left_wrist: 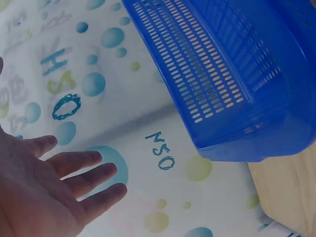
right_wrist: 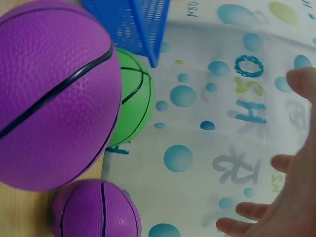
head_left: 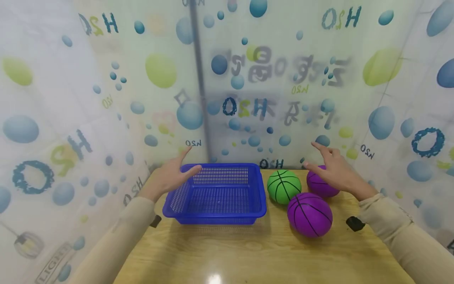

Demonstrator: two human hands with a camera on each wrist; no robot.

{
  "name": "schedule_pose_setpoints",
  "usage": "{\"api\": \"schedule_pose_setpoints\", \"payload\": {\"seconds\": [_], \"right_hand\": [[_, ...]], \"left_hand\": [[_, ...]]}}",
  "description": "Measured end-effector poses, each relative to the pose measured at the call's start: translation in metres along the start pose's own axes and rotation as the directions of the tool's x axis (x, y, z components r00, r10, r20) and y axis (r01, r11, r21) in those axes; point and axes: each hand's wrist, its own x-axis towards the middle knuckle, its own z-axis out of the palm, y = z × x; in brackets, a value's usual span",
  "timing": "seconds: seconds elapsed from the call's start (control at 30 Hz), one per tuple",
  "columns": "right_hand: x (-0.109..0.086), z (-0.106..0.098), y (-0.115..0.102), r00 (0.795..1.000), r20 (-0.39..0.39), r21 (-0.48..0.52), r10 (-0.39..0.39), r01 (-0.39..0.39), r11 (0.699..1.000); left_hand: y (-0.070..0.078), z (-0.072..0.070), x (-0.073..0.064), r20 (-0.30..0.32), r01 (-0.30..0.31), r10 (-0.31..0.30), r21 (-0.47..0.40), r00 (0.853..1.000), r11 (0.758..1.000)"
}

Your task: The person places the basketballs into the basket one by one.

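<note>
My left hand [head_left: 173,173] hovers over the left side of a blue plastic basket [head_left: 260,193], its fingers extended and holding nothing. The left wrist view shows that hand [left_wrist: 54,182] with fingers spread, apart from the basket [left_wrist: 222,123]. On the right, my right hand [head_left: 335,169] is raised with straight fingers, above the balls. A purple ball [head_left: 320,187] at the back is partly hidden behind it. Nearer stands a second purple ball [head_left: 309,215], and a green ball [head_left: 283,186] sits between the basket and the purple ones. In the right wrist view the right hand [right_wrist: 286,173] holds nothing.
A wooden table [head_left: 213,252] carries the basket and balls. Behind and at both sides hangs a pale curtain [head_left: 291,118] printed with bubbles and letters. A small black object [head_left: 355,223] lies near the right sleeve, and a dark one [head_left: 155,221] near the left sleeve.
</note>
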Motion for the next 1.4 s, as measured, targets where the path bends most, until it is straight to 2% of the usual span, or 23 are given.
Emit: {"api": "schedule_pose_setpoints", "payload": {"seconds": [0.13,0.27,0.37,0.47,0.57,0.67,0.83,0.9,0.93,1.07,1.17,1.27,1.4], "right_hand": [[-0.003,-0.009,0.001,1.000,-0.026,0.156,0.003,0.001,0.988],[-0.007,-0.011,0.003,0.999,-0.033,0.312,0.026,-0.014,0.950],[-0.014,-0.010,0.004,0.999,-0.018,0.407,0.040,-0.030,0.913],[-0.020,-0.006,0.005,1.000,-0.007,0.464,0.030,-0.023,0.886],[-0.026,-0.002,0.006,1.000,-0.006,0.482,0.025,-0.019,0.876],[-0.031,0.005,0.008,0.999,-0.006,0.498,0.031,-0.024,0.867],[-0.042,0.016,0.015,0.999,-0.003,0.545,0.050,-0.040,0.837],[-0.046,0.021,0.018,0.998,0.004,0.557,0.059,-0.051,0.829],[-0.048,0.023,0.020,0.998,0.008,0.564,0.063,-0.057,0.824],[-0.051,0.031,0.026,0.998,0.006,0.576,0.067,-0.058,0.815],[-0.053,0.037,0.032,0.997,-0.007,0.577,0.073,-0.056,0.815],[-0.059,0.049,0.037,0.996,0.007,0.563,0.088,-0.077,0.823],[-0.070,0.064,0.043,0.989,0.050,0.538,0.137,-0.142,0.831]], "left_hand": [[-0.009,0.000,-0.005,-0.040,0.001,-0.007,-0.146,0.999,0.989],[-0.021,0.002,-0.013,-0.063,0.012,-0.032,-0.287,0.997,0.958],[-0.032,0.007,-0.020,-0.054,0.039,-0.060,-0.323,0.997,0.946],[-0.044,0.014,-0.026,-0.047,0.040,-0.059,-0.329,0.997,0.944],[-0.055,0.023,-0.032,-0.055,0.028,-0.048,-0.314,0.997,0.949],[-0.063,0.032,-0.038,-0.040,0.053,-0.069,-0.315,0.997,0.948],[-0.068,0.047,-0.045,0.014,0.093,-0.097,-0.437,0.995,0.894],[-0.068,0.053,-0.046,0.014,0.099,-0.106,-0.480,0.994,0.872],[-0.068,0.055,-0.045,0.005,0.101,-0.112,-0.483,0.994,0.870],[-0.070,0.064,-0.040,-0.020,0.106,-0.131,-0.480,0.991,0.871],[-0.072,0.072,-0.038,-0.040,0.085,-0.118,-0.477,0.992,0.875],[-0.076,0.080,-0.043,-0.072,0.061,-0.107,-0.472,0.992,0.880],[-0.080,0.092,-0.051,-0.081,0.074,-0.123,-0.444,0.989,0.893]]}}
